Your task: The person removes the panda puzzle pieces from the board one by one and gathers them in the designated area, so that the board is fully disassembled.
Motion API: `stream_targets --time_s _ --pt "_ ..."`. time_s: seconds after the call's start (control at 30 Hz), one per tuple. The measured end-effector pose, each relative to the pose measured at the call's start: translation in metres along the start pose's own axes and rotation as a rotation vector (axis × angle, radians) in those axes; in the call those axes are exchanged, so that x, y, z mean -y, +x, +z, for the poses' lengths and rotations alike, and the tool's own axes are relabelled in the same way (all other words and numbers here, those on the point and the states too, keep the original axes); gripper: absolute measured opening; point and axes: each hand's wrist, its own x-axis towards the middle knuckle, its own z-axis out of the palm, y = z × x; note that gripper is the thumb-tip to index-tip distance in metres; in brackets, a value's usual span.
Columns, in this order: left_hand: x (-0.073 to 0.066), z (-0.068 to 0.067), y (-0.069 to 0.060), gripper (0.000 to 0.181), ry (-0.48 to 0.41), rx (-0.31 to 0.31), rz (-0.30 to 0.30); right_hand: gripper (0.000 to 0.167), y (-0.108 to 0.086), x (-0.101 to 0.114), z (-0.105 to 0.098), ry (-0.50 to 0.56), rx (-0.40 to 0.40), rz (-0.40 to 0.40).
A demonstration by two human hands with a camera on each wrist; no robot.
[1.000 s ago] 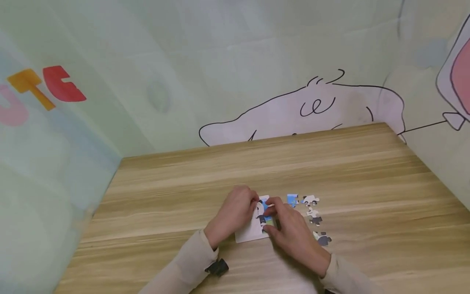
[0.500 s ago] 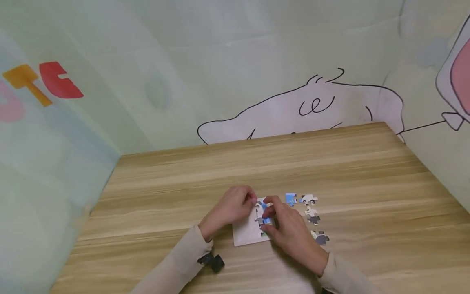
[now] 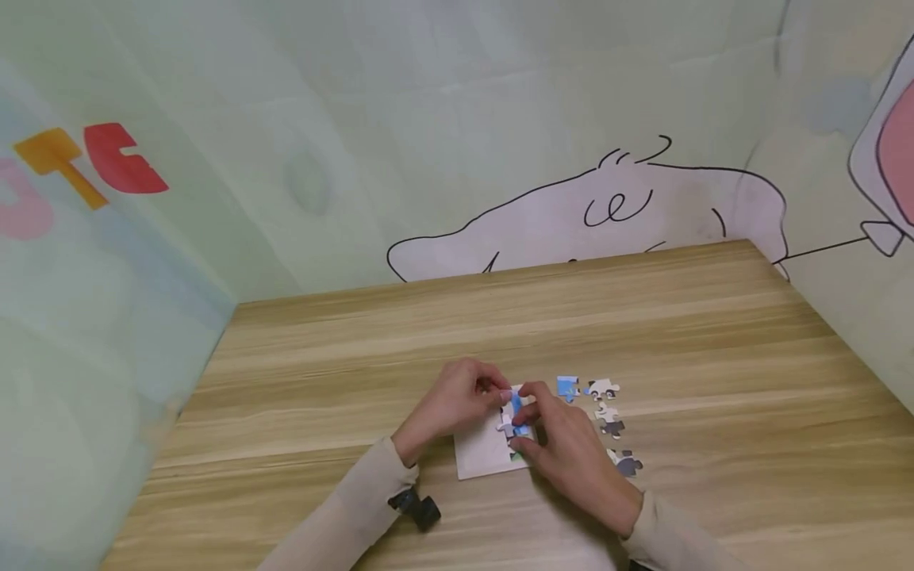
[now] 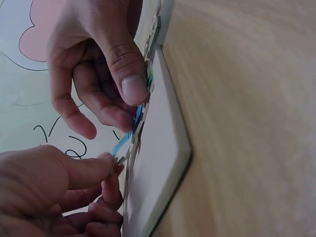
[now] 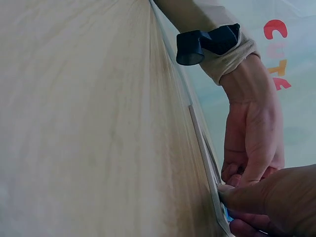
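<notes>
A pale puzzle board lies on the table, with several joined jigsaw pieces in blue, white, grey and green along its right part. At their far end, my left hand pinches a blue-and-white jigsaw piece between thumb and index finger; most of it is hidden in the head view. From the right side my right hand rests on the joined pieces, its thumb and bent fingers spread apart. In the left wrist view its thumb touches the pieces near the board's edge.
Right of the board lie several loose pieces: a blue one, a panda-face one, a white-and-grey one and a dark grey one. The wooden table meets fabric walls at its back and left. A black wrist camera sits on the left sleeve.
My left hand drew back a little to the left, then came in to the right over the far end of the joined pieces. The right hand has stayed nearly still.
</notes>
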Motion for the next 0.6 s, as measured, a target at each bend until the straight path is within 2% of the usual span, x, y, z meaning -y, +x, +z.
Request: stream_targets --time_s 0.23,0.47,0.6 --pt "-0.0060 0.0043 0.0034 0.011 0.005 0.026 0.011 0.061 0.0002 -0.0018 -0.0014 -0.009 0.011 0.000" --pt "-0.0065 0.0076 0.0061 0.012 0.038 -0.012 0.027 0.069 0.0007 0.0004 -0.0020 -0.008 0.020 0.057" --pt "-0.0054 0.0085 0.0051 0.013 0.029 -0.020 0.041 0.072 0.0014 0.0009 -0.0018 -0.006 0.016 0.069"
